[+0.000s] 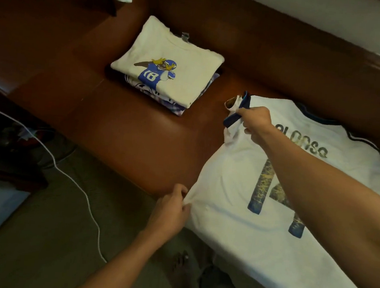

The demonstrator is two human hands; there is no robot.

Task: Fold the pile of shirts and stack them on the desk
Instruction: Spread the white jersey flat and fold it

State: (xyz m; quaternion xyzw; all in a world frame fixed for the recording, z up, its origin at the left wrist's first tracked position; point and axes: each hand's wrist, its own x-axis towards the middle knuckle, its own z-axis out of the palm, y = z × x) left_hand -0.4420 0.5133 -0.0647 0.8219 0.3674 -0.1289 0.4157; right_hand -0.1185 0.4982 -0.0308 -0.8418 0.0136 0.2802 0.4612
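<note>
White jersey [237, 194] with a worn blue-and-gold number 14 and the lettering ALONSO lies back-up over the near edge of the brown wooden desk [128, 133]. Its lower part hangs past that edge toward the person. The right hand [255, 124] has its fingers curled round one sleeve of the jersey, gripping the bunched white cloth and its dark blue cuff. The left hand [172, 209] pinches the jersey's side edge right at the desk's near edge, thumb and fingers closed on the cloth, which puckers toward the grip.

Further along the desk, toward its far edge and well apart from the jersey, sits a stack of folded shirts [167, 73]. The top one is cream with a print of a football player in a blue number 18 shirt, and purple-and-white patterned ones lie beneath it. Below the desk a white cable [55, 164] trails across the grey-green carpet [38, 234].
</note>
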